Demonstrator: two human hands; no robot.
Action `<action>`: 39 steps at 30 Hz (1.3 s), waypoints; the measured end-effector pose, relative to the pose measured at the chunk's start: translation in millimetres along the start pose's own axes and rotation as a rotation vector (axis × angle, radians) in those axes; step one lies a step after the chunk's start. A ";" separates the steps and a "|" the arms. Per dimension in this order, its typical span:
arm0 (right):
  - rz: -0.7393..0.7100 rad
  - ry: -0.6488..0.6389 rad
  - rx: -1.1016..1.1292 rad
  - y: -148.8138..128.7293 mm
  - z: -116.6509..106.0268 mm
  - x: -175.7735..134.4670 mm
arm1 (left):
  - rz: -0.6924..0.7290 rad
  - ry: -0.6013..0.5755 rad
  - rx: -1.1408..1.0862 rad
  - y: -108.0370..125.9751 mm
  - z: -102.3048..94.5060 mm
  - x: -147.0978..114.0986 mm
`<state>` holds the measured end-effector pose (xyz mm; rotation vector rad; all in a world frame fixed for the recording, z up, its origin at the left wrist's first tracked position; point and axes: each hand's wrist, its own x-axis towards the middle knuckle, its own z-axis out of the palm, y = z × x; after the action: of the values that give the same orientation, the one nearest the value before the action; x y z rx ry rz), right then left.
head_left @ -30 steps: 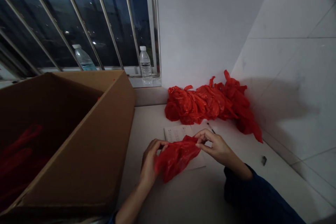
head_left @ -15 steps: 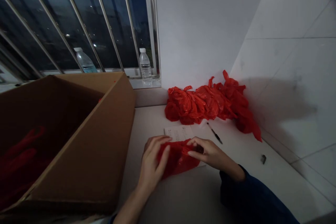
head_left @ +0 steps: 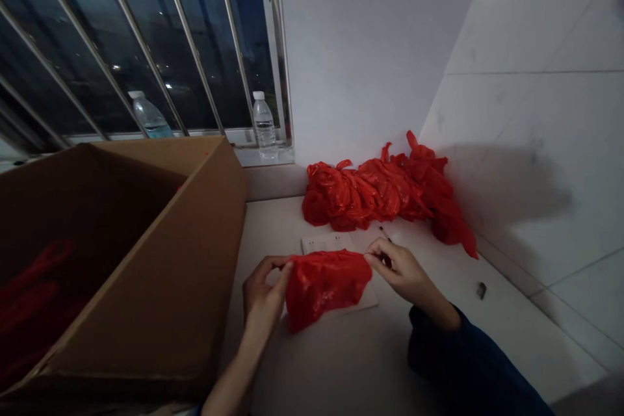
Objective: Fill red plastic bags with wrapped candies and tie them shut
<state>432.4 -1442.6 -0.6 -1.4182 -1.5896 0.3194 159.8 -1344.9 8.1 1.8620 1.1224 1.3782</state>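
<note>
A red plastic bag (head_left: 329, 286) is stretched between my two hands above the white tabletop. My left hand (head_left: 266, 289) pinches its upper left corner between thumb and fingers. At the upper right corner, my right hand (head_left: 397, 266) grips the edge with thumb and forefinger. Under the bag lies an open notebook (head_left: 322, 244), mostly covered, with writing on the part that shows. The tip of a pen (head_left: 385, 233) peeks out just beyond my right hand, which hides the rest of it.
A large open cardboard box (head_left: 160, 273) stands at the left with red bags (head_left: 39, 292) inside. More red bags (head_left: 380, 188) are heaped against the back wall. Two water bottles (head_left: 264, 127) are on the window sill. A small dark object (head_left: 481, 290) lies at the right.
My hands have spread apart and now hold the bag by its two upper corners. The bag, crumpled before, is pulled wider. My left hand has shifted left, and the view has turned slightly.
</note>
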 end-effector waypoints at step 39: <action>0.181 0.424 0.561 -24.4 10.1 -5.2 | 0.478 -0.241 0.039 78.8 -28.2 -30.8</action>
<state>408.7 -1450.4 9.3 -1.0948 -0.9310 0.4898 152.4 -1411.7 66.8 2.3532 0.6093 1.3277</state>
